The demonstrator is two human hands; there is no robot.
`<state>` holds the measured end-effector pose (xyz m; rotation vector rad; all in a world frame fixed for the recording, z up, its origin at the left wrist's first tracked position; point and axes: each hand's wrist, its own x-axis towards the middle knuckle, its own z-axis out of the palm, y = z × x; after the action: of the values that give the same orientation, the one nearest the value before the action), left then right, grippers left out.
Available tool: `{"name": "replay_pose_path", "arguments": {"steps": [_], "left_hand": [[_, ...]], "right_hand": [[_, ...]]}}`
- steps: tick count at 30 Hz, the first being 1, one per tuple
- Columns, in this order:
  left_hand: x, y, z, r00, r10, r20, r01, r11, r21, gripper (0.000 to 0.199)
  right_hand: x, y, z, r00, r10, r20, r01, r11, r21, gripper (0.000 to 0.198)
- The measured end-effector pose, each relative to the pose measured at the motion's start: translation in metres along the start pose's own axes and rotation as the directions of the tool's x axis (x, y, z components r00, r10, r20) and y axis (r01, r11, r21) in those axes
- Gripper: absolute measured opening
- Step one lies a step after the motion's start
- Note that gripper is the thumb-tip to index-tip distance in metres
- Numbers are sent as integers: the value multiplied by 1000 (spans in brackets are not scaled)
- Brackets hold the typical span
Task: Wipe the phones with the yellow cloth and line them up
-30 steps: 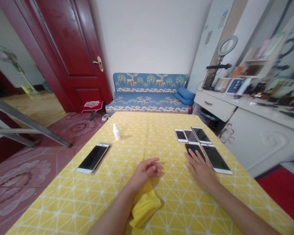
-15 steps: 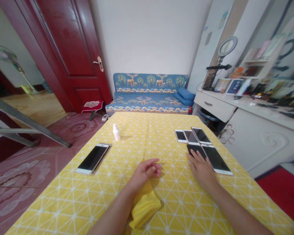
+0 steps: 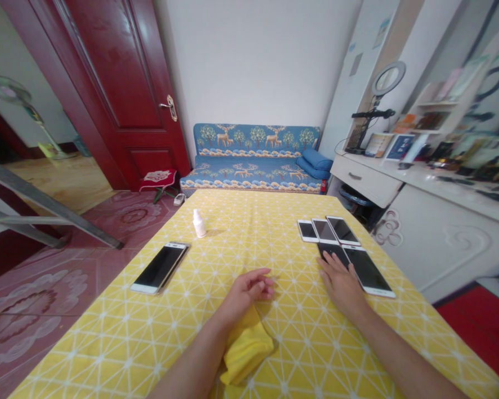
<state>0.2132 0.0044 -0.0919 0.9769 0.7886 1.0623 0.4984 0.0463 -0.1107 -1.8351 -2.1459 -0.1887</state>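
My right hand (image 3: 340, 280) lies flat with its fingers spread on a black phone (image 3: 331, 251), covering its lower part. Beside it is a larger white-framed phone (image 3: 368, 270), and just beyond are a small white phone (image 3: 307, 230), a grey-screened phone (image 3: 325, 231) and a dark-screened phone (image 3: 343, 230). Near the table's middle, my left hand (image 3: 249, 291) rests on its side, empty, its fingers loosely curled and apart. A crumpled yellow cloth (image 3: 249, 349) lies under and beside my left wrist.
On the left of the yellow patterned tablecloth (image 3: 191, 332) lies another white phone (image 3: 160, 267). A small white spray bottle (image 3: 199, 224) stands beyond it. Behind the table is a blue sofa (image 3: 249, 169); a white cabinet (image 3: 453, 233) borders the right side.
The whole view has shifted very slightly. Both hands, the phones and the cloth stay in the same places.
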Motion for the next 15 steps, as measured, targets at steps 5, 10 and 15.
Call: {"name": "replay_pose_path", "arguments": {"steps": [5,10,15], "left_hand": [[-1,0,1,1000,0,8,0,1000,-25,45],[3,-1,-13,993,103,-57,-93,984,153,40],[-1,24,-56,780,610,-142,-189,446,875,31]], "right_hand": [[-22,-60,-30,987,-160,-14,158,954,254,41],[-63,-150,-63,889,-405,214,254,824,506,60],[-77,-184,-54,807,-530,260,322,765,558,25]]}}
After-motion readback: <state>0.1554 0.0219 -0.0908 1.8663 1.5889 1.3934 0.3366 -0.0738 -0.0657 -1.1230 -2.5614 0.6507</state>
